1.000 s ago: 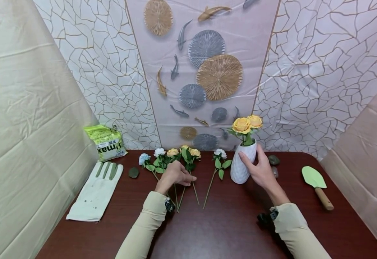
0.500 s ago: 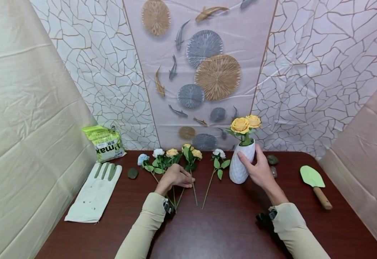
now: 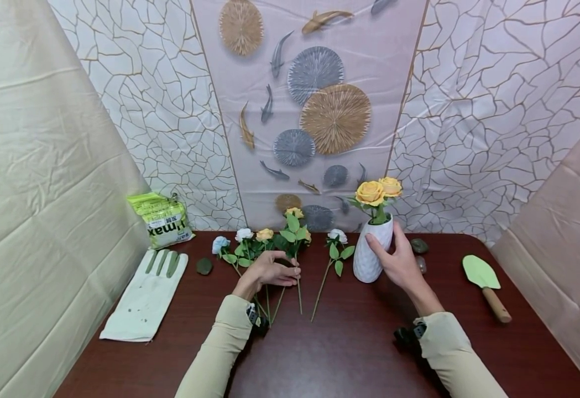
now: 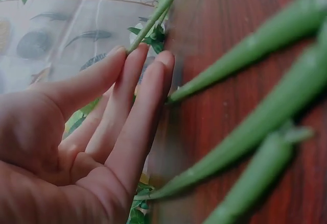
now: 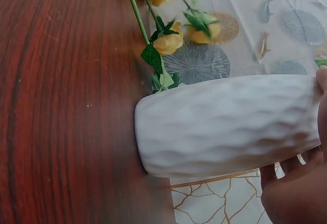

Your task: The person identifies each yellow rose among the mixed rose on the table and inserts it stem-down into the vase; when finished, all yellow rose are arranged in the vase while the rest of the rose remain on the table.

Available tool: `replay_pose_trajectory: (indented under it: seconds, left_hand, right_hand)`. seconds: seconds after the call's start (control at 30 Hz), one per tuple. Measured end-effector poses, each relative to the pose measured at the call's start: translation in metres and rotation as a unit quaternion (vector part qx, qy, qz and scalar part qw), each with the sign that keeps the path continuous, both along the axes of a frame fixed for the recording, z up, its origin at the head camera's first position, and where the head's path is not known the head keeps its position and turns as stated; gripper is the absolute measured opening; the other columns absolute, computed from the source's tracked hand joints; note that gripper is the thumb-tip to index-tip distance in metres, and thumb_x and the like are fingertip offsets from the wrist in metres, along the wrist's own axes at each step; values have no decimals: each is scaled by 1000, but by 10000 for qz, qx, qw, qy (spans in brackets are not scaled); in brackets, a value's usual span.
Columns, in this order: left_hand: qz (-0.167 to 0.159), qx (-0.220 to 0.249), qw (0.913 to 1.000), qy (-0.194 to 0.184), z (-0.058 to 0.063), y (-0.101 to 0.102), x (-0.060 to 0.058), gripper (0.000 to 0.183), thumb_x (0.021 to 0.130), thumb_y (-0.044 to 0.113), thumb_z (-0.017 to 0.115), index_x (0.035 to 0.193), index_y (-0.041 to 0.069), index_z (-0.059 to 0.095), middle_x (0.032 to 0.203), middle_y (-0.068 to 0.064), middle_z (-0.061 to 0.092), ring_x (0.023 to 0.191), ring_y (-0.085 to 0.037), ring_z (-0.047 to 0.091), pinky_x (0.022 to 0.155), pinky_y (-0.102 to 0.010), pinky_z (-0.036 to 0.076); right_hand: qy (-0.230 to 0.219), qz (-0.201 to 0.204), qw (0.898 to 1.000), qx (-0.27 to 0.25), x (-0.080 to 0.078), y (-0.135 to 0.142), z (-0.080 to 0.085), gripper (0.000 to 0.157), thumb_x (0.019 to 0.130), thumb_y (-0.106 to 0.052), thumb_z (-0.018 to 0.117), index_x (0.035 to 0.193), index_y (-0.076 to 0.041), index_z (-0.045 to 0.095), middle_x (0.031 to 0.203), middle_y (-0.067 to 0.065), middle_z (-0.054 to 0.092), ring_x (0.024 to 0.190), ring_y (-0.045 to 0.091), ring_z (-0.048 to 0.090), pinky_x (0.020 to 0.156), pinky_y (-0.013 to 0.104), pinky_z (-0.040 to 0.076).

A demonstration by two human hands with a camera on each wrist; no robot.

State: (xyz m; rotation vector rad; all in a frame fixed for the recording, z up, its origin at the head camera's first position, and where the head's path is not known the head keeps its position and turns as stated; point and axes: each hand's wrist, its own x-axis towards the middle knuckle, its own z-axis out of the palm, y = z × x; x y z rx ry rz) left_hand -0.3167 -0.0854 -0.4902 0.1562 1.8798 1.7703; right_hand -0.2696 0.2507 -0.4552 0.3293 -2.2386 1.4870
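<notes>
My left hand point(image 3: 268, 271) pinches the green stem point(image 4: 158, 15) of a yellow rose point(image 3: 294, 212) between thumb and fingertips, and the bloom is raised off the table. Another yellow bloom is partly hidden behind its leaves. Left of that, a blue rose point(image 3: 220, 244), a white rose point(image 3: 244, 235) and a yellow rose point(image 3: 265, 235) lie with their stems partly behind the hand. My right hand point(image 3: 400, 264) grips the upper right side of a white textured vase point(image 3: 366, 260), slightly tilted. Two yellow roses point(image 3: 370, 193) stand in it. A separate white rose point(image 3: 338, 236) lies left of the vase.
A white glove point(image 3: 142, 301) with green-grey fingers lies at the left, below a green printed bag point(image 3: 162, 221). Dark stones point(image 3: 204, 266) sit beside the flowers and behind the right hand. A green trowel point(image 3: 482, 272) with a wooden handle lies far right. Patterned cloth point(image 3: 334, 119) hangs behind.
The left hand has turned slightly and lifted a yellow rose, whose bloom and leaves now stand higher. The right hand and vase hold nearly the same place.
</notes>
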Motion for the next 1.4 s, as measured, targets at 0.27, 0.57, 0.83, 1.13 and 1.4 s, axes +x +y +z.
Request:
replay_pose_trajectory:
  seconds: [0.27, 0.57, 0.83, 1.13, 1.4]
  left_hand:
    - [-166, 379, 9983, 399, 10, 1, 0, 36, 87, 16, 79, 121, 5, 71, 105, -19, 77, 96, -33, 76, 91, -49, 58]
    - [428, 1700, 9737, 1455, 39, 25, 10, 39, 93, 6, 71, 128, -6, 61, 106, -27, 74, 95, -33, 76, 85, -43, 61]
    - [1628, 2802, 9087, 2633, 78, 68, 15, 31, 93, 7, 71, 120, -4, 62, 106, -26, 74, 98, -42, 73, 86, -43, 61]
    - [2031, 3159, 8754, 3043, 103, 115, 15, 33, 94, 9, 70, 122, -6, 61, 106, -30, 73, 100, -51, 69, 86, -43, 61]
    - [2093, 2928, 8779, 3159, 106, 135, 13, 29, 95, 11, 70, 119, -2, 65, 105, -27, 74, 96, -44, 73, 84, -42, 62]
  right_hand:
    - [-102, 70, 9999, -7, 16, -8, 22, 50, 99, -23, 66, 140, -7, 43, 121, 3, 57, 108, 6, 56, 89, 14, 47]
    - [-187, 70, 9998, 66, 17, -9, 20, 50, 99, -26, 65, 140, -8, 43, 122, 3, 57, 108, 7, 56, 88, 14, 47]
    - [-155, 123, 9998, -22, 15, -7, 18, 51, 99, -25, 66, 141, -8, 43, 122, 3, 57, 108, 8, 57, 87, 15, 48]
    - [-191, 85, 9998, 35, 15, -8, 19, 54, 99, -27, 65, 144, -9, 41, 124, 3, 57, 109, 7, 56, 88, 14, 48]
    - [-79, 105, 9999, -29, 15, -8, 21, 54, 99, -25, 66, 144, -8, 42, 126, 5, 57, 111, 6, 56, 91, 13, 46]
